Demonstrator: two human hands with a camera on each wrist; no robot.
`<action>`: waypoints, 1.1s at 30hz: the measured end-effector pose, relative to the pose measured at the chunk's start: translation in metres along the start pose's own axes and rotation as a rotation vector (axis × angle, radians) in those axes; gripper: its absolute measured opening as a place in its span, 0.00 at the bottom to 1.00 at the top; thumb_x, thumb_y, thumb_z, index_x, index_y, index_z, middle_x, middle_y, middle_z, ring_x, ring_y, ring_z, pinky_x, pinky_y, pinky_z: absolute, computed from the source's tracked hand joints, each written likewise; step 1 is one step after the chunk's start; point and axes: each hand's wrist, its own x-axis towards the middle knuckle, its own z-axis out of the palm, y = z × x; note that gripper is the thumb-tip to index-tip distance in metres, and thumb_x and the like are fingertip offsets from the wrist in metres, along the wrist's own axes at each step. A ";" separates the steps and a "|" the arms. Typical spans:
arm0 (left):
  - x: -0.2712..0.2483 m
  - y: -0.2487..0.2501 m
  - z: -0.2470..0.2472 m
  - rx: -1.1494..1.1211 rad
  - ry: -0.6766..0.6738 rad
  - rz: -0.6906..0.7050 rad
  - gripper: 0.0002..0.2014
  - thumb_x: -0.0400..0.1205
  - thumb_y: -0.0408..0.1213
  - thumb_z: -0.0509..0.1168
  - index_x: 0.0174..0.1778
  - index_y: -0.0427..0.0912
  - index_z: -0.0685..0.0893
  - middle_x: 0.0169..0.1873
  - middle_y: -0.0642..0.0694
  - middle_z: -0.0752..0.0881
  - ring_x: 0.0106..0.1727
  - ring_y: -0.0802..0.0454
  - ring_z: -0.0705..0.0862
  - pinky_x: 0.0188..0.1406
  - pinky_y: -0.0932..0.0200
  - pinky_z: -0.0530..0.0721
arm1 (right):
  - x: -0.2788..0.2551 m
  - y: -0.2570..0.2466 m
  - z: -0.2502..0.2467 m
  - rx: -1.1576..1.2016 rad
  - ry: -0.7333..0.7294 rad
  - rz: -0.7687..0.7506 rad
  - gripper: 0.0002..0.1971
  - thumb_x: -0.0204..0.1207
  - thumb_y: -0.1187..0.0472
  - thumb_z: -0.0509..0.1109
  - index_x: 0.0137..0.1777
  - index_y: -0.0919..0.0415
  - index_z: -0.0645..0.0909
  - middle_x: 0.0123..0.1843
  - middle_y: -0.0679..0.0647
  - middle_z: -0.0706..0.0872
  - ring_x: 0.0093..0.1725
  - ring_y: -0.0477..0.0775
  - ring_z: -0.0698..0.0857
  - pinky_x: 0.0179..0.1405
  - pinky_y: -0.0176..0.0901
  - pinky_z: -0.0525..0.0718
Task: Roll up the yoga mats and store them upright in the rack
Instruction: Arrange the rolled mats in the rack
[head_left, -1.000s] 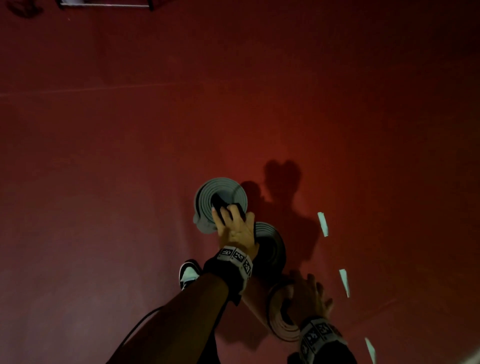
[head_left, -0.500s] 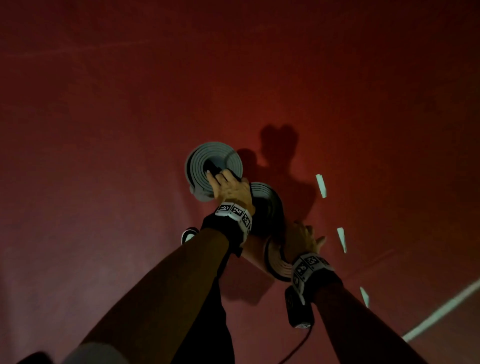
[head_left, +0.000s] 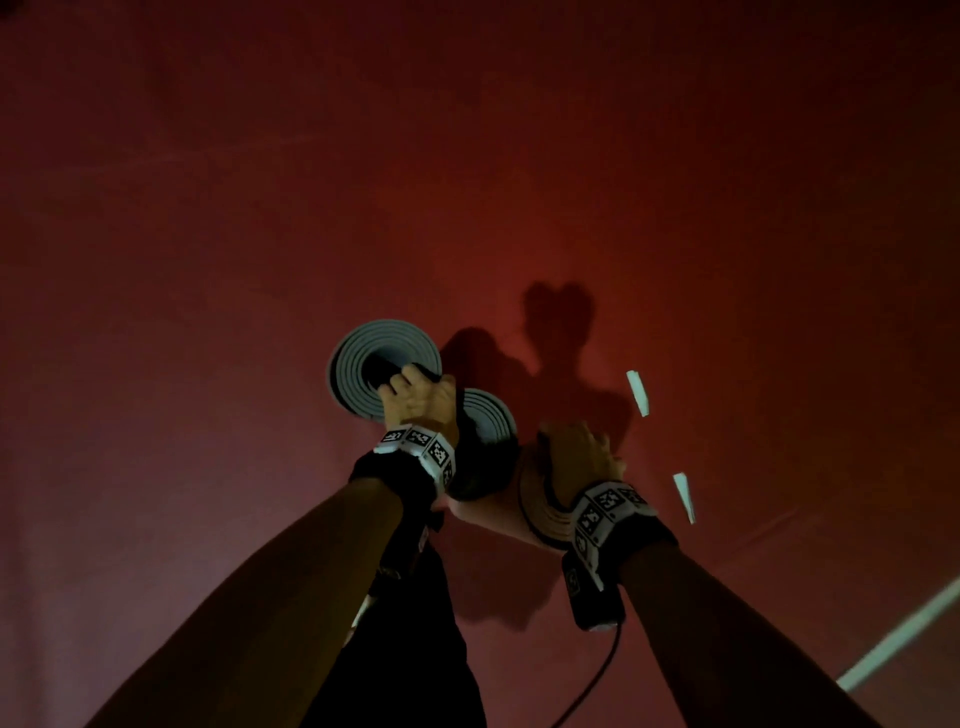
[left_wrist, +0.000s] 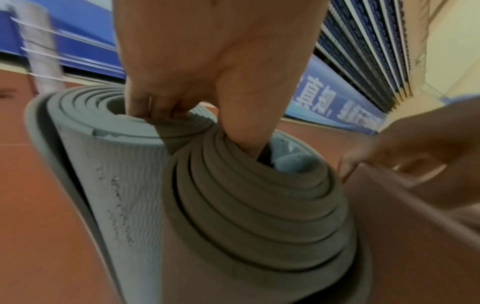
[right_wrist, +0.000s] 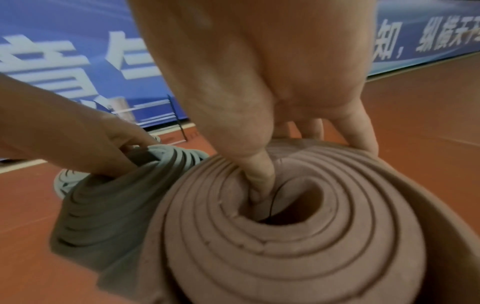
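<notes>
I carry three rolled mats upright above the red floor. My left hand (head_left: 421, 400) holds two grey ones: its fingers hook into the core of the lighter grey mat (head_left: 358, 358) (left_wrist: 116, 174), and its thumb (left_wrist: 244, 123) digs into the core of the darker grey mat (head_left: 488, 415) (left_wrist: 259, 216). My right hand (head_left: 576, 452) grips the pink mat (head_left: 535, 504) (right_wrist: 285, 257), with the thumb (right_wrist: 259, 181) inside the core and fingers over the outer rim. The darker grey mat's inner coils stick up like a cone.
A metal rack (right_wrist: 166, 115) (left_wrist: 41, 61) stands far off by a blue banner wall (right_wrist: 64, 51). White tape marks (head_left: 638, 392) and a white line (head_left: 898, 639) lie on the floor to the right. Blue stands (left_wrist: 363, 51) rise behind.
Both arms reach further out and the mats sit higher in the head view. The shoe seen earlier is out of sight. Both grips are the same.
</notes>
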 end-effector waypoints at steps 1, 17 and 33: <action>-0.003 -0.006 -0.011 0.008 -0.013 0.001 0.16 0.89 0.38 0.53 0.72 0.45 0.76 0.63 0.35 0.74 0.64 0.36 0.76 0.70 0.40 0.71 | -0.006 -0.006 -0.009 -0.027 -0.007 -0.031 0.21 0.87 0.55 0.58 0.79 0.38 0.68 0.80 0.50 0.68 0.79 0.63 0.66 0.74 0.70 0.71; -0.006 -0.177 -0.218 -0.155 -0.089 -0.234 0.28 0.80 0.51 0.68 0.76 0.47 0.73 0.69 0.34 0.71 0.70 0.32 0.72 0.72 0.39 0.68 | -0.075 -0.187 -0.178 -0.138 0.095 -0.319 0.26 0.80 0.72 0.61 0.72 0.45 0.73 0.78 0.58 0.69 0.80 0.67 0.64 0.73 0.77 0.67; 0.159 -0.378 -0.403 -0.426 0.086 -0.581 0.24 0.78 0.50 0.70 0.71 0.51 0.79 0.69 0.36 0.77 0.71 0.35 0.74 0.69 0.39 0.73 | -0.001 -0.493 -0.401 -0.373 0.143 -0.705 0.32 0.72 0.77 0.60 0.71 0.44 0.74 0.75 0.59 0.70 0.76 0.67 0.66 0.76 0.77 0.61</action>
